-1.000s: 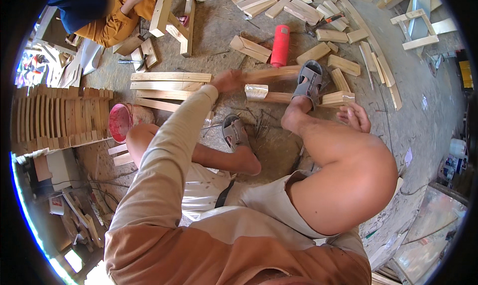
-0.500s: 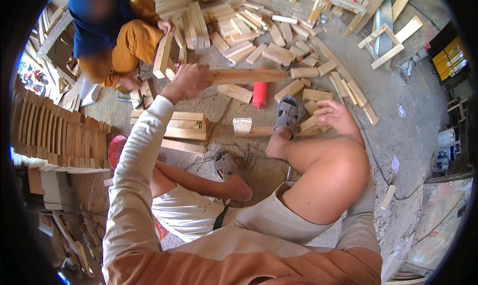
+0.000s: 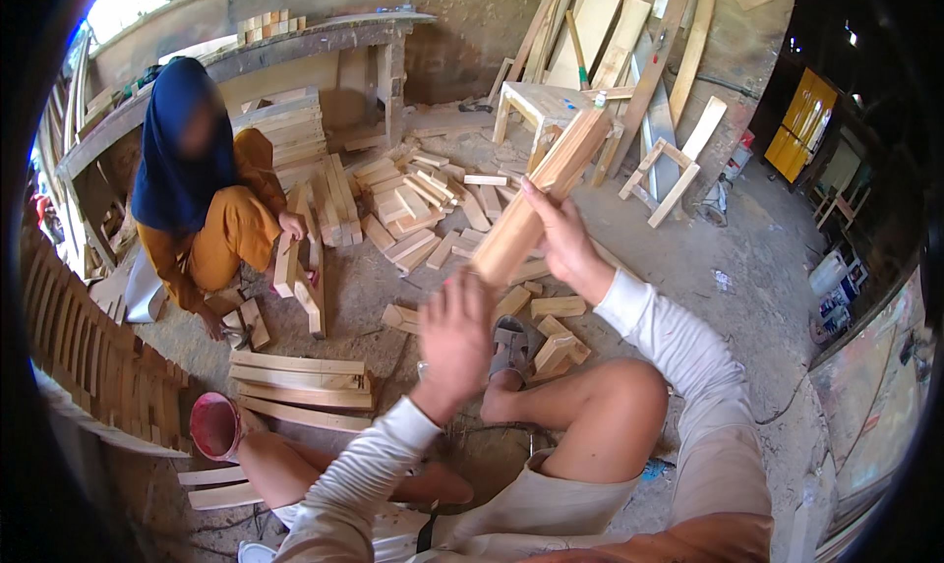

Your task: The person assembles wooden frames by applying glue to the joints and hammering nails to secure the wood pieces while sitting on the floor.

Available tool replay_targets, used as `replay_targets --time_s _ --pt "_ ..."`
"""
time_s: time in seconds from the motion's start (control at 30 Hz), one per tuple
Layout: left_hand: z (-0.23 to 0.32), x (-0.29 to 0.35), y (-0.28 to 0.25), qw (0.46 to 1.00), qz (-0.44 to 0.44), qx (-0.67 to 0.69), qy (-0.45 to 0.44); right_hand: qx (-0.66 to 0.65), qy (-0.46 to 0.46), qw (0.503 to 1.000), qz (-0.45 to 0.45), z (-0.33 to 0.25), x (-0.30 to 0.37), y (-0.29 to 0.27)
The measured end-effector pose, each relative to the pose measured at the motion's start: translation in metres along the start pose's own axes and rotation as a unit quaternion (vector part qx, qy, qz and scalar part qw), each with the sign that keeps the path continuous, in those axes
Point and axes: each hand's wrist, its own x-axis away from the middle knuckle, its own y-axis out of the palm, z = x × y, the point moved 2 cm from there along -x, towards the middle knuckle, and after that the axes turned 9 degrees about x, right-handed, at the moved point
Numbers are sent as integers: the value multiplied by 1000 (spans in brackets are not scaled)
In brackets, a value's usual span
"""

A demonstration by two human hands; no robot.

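Note:
A planed wooden board [image 3: 546, 194] is held up in front of me, slanting from lower left to upper right. My left hand [image 3: 454, 337], slightly blurred, is closed on its lower end. My right hand [image 3: 565, 234] grips the board's right edge near the middle, fingers against the wood. Below the board, short wood blocks [image 3: 559, 307] lie by my sandalled foot [image 3: 509, 347]. Several wooden strips [image 3: 300, 376] are laid side by side to the left of my left hand.
At left, a person [image 3: 211, 189] crouches, holding a wooden piece [image 3: 287, 263]. A heap of offcuts [image 3: 423, 204] lies ahead, with a small worktable [image 3: 541, 106] beyond. A red bucket [image 3: 214, 425] stands by my left knee; slatted wood stacks [image 3: 88, 337] line the left side.
The board has swung from level to a steep slant and come up closer. My right hand has left my knee and taken hold of it. The view has tilted upward.

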Motion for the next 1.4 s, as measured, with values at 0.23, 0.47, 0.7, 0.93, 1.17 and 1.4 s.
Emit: replay_targets --time_s 0.23,0.47,0.7,0.93,1.17,1.4 --pt "16 69 -6 945 -118 292 84 -45 38 983 -171 13 3 -47" --pt "-122 109 -12 937 -176 284 -99 82 56 958 -270 48 6 -63" --pt "-177 132 11 923 -213 233 -219 427 -116 851 -282 103 41 -42" --pt "-188 153 57 905 -267 222 -246 539 -141 759 -337 142 62 -16" --pt "-190 162 93 904 -251 233 -257 565 -158 732 -345 186 53 -25" --pt "-178 159 119 926 -238 198 -215 549 -148 741 -358 211 51 -38"
